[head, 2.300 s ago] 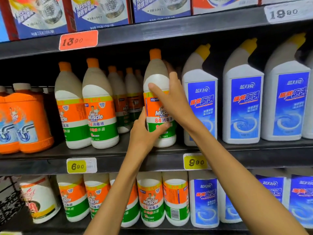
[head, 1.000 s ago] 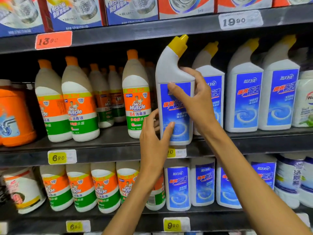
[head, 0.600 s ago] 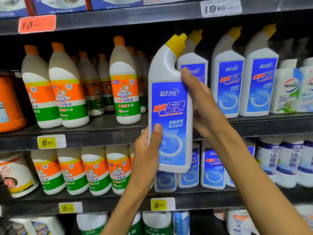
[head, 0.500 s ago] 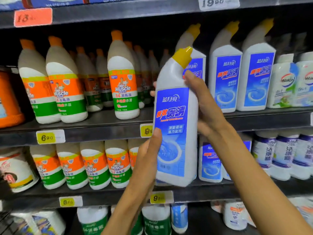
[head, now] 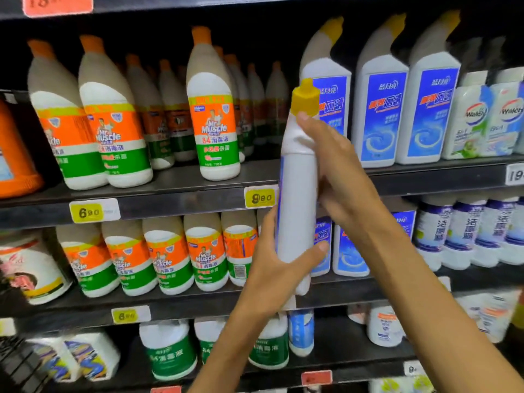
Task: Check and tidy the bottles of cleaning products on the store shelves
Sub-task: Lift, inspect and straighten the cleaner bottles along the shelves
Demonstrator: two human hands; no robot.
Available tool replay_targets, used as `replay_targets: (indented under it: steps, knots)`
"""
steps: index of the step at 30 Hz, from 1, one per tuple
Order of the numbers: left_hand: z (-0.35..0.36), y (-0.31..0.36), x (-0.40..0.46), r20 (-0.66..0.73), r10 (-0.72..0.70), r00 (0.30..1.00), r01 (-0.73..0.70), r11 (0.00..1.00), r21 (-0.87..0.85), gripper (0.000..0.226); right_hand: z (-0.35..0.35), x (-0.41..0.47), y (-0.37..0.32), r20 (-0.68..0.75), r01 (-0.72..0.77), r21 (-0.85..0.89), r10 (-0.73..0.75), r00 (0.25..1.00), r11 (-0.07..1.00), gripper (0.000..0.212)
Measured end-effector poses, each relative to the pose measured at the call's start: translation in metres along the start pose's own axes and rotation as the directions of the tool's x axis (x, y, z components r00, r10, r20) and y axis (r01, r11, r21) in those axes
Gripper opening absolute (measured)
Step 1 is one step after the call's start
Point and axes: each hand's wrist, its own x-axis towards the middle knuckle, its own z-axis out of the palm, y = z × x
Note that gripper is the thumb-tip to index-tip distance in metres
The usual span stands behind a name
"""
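Observation:
I hold a white toilet-cleaner bottle [head: 298, 194] with a yellow cap in front of the shelves, turned so its narrow white side faces me. My left hand [head: 279, 272] grips its lower part, thumb across the front. My right hand [head: 337, 171] grips its upper body from the right, fingertips just under the cap. Behind it on the middle shelf [head: 175, 199] stand matching blue-labelled bottles [head: 380, 103] and orange-and-green Mr Muscle bottles [head: 212, 114].
Welch's-style white Walch bottles [head: 479, 120] stand at the right of the middle shelf, an orange jug [head: 14, 160] at its left. The shelf below carries more Mr Muscle bottles [head: 167, 256] and blue-labelled bottles [head: 350, 251]. Yellow price tags [head: 259, 197] line the shelf edges.
The bottle came off the middle shelf, was lowered toward me, and has been rotated from label-forward to side-on. The view shifted right and down.

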Motion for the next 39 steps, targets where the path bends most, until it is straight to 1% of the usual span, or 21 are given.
replay_targets:
  steps: [2,4,6,8,10,11,12,13,15,16,18,19,21,23,24,26,28,30,33,36,39]
  knots:
    - [-0.011,-0.002,-0.004,0.091,-0.123,0.988,0.139,0.969,-0.205,0.071,-0.007,-0.002,-0.005,0.076,-0.020,-0.002,0.021,0.997,1.000,0.023]
    - [-0.021,-0.004,-0.010,0.269,-0.197,0.943,0.299,0.855,-0.423,0.072,-0.014,-0.005,-0.009,0.139,-0.065,0.044,0.058,0.989,0.997,0.022]
    - [-0.021,-0.009,-0.017,0.405,-0.219,0.887,0.420,0.746,-0.517,0.089,-0.016,-0.008,-0.009,0.212,-0.176,0.156,0.141,0.967,0.972,0.026]
    - [-0.015,-0.014,-0.022,0.448,-0.237,0.862,0.479,0.669,-0.568,0.103,-0.014,-0.011,-0.006,0.247,-0.257,0.198,0.206,0.947,0.946,0.037]
    - [-0.011,-0.016,-0.024,0.466,-0.214,0.859,0.493,0.594,-0.636,0.094,-0.012,-0.012,-0.007,0.246,-0.267,0.207,0.215,0.945,0.941,0.040]
    - [-0.011,-0.015,-0.025,0.460,-0.206,0.864,0.486,0.583,-0.651,0.085,-0.013,-0.012,-0.009,0.231,-0.243,0.213,0.193,0.954,0.947,0.035]
    - [-0.013,-0.014,-0.024,0.423,-0.212,0.881,0.454,0.629,-0.631,0.076,-0.013,-0.012,-0.011,0.199,-0.195,0.204,0.154,0.968,0.959,0.027]
    - [-0.014,-0.013,-0.022,0.351,-0.227,0.908,0.400,0.718,-0.570,0.064,-0.015,-0.013,-0.013,0.150,-0.133,0.170,0.108,0.983,0.976,0.022]
    - [-0.015,-0.012,-0.017,0.186,-0.199,0.962,0.263,0.853,-0.451,0.042,-0.019,-0.014,-0.016,0.088,-0.041,0.079,0.034,0.996,0.996,0.019]
    - [-0.013,-0.013,-0.015,0.118,-0.176,0.977,0.211,0.871,-0.443,0.038,-0.021,-0.014,-0.016,0.080,-0.021,0.062,0.016,0.997,0.998,0.020]
    - [-0.003,-0.019,-0.015,0.043,-0.200,0.979,0.194,0.846,-0.496,0.041,-0.025,-0.013,-0.016,0.104,-0.066,0.140,0.051,0.993,0.988,0.025]
    - [0.001,-0.021,-0.015,0.075,-0.236,0.969,0.237,0.791,-0.564,0.045,-0.027,-0.011,-0.016,0.134,-0.119,0.190,0.094,0.987,0.975,0.033]
    - [0.007,-0.021,-0.018,0.281,-0.325,0.903,0.427,0.603,-0.674,0.055,-0.028,-0.008,-0.015,0.212,-0.221,0.186,0.180,0.960,0.957,0.047]
    - [0.010,-0.022,-0.021,0.479,-0.347,0.807,0.591,0.463,-0.661,0.058,-0.028,-0.009,-0.010,0.242,-0.256,0.163,0.213,0.947,0.953,0.053]
    - [0.011,-0.025,-0.021,0.517,-0.348,0.782,0.623,0.439,-0.648,0.058,-0.027,-0.010,-0.007,0.240,-0.250,0.164,0.207,0.948,0.954,0.051]
    - [0.011,-0.031,-0.020,0.497,-0.336,0.800,0.598,0.507,-0.621,0.051,-0.027,-0.011,-0.002,0.204,-0.191,0.124,0.163,0.965,0.974,0.048]
    - [0.004,-0.031,-0.017,0.403,-0.298,0.865,0.497,0.607,-0.620,0.047,-0.027,-0.012,-0.003,0.113,-0.094,-0.061,0.101,0.988,0.994,0.049]
    - [-0.001,-0.024,-0.014,0.330,-0.244,0.912,0.401,0.702,-0.588,0.065,-0.028,-0.009,-0.005,0.017,-0.020,-0.284,0.026,1.000,0.959,0.053]
    - [0.004,-0.010,-0.016,0.230,-0.298,0.926,0.374,0.806,-0.459,0.075,-0.028,-0.004,-0.009,-0.022,-0.032,-0.440,0.026,0.999,0.897,0.056]
    - [0.014,0.000,-0.024,0.263,-0.294,0.919,0.390,0.775,-0.497,0.070,-0.033,-0.006,-0.012,0.070,-0.095,-0.384,0.131,0.989,0.918,0.046]
    - [0.019,0.014,-0.030,0.358,-0.253,0.899,0.431,0.664,-0.611,0.067,-0.042,-0.010,-0.012,0.204,-0.226,-0.132,0.250,0.946,0.965,0.032]
